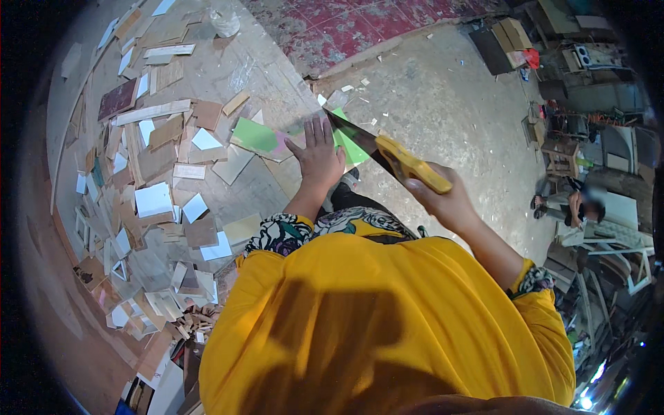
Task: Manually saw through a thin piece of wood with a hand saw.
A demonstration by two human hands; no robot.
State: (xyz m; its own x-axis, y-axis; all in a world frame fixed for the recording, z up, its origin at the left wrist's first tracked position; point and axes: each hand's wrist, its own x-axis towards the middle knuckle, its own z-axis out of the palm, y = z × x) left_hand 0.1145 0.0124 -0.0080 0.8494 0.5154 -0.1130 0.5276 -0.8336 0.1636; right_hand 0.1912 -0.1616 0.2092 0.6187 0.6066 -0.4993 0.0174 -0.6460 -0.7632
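Observation:
My right hand (pixel 446 200) is closed round the yellow handle of a handsaw (pixel 413 166). The dark blade slants up and to the left, over a green board (pixel 256 136) with a pinkish patch. On that board, just left of the blade, lies my left hand (pixel 319 155), flat with the fingers stretched forward and the thumb out. Part of the board shows beyond the blade's left side as a bright green end (pixel 351 142). Whether the teeth touch the board I cannot tell.
The board lies at the edge of a wooden worktop (pixel 266 76). Many wood offcuts (pixel 155 200) are strewn across its left side, with a clear plastic container (pixel 224 22) at the far end. Concrete floor (pixel 449 104) lies to the right, where a person (pixel 577 204) sits among stacked furniture parts.

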